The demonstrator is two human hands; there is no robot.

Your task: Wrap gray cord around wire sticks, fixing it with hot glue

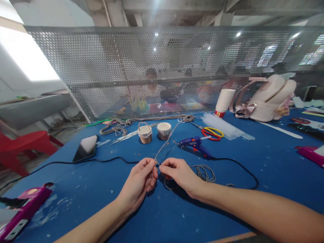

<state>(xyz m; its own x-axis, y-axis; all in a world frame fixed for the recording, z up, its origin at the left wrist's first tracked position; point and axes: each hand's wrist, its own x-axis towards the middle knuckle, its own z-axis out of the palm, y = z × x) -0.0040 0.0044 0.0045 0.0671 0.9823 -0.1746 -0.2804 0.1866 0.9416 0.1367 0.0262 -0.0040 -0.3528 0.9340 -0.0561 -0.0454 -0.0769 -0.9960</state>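
Note:
My left hand [143, 177] and my right hand [178, 172] meet over the blue table, fingertips almost touching. Between them is a thin cord [165, 143], pinched by both hands; one stretch slants up and away to the right. Loose grey cord [205, 173] lies coiled beside my right hand. Beyond the hands stand two small cups wrapped in brown below a white rim: the left cup [145, 134] has a cord handle, the right cup [164, 131] shows none. A blue glue gun [196, 144] with a translucent stick lies to the right of the cups.
Scissors [212, 133], clear glue sticks [225, 125], stacked paper cups [224, 103] and a pale backpack [268, 98] are at the back right. A phone [86, 147] lies left, above a black cable [106, 160]. A purple power strip [27, 209] is front left. A perforated screen [101, 67] borders the table.

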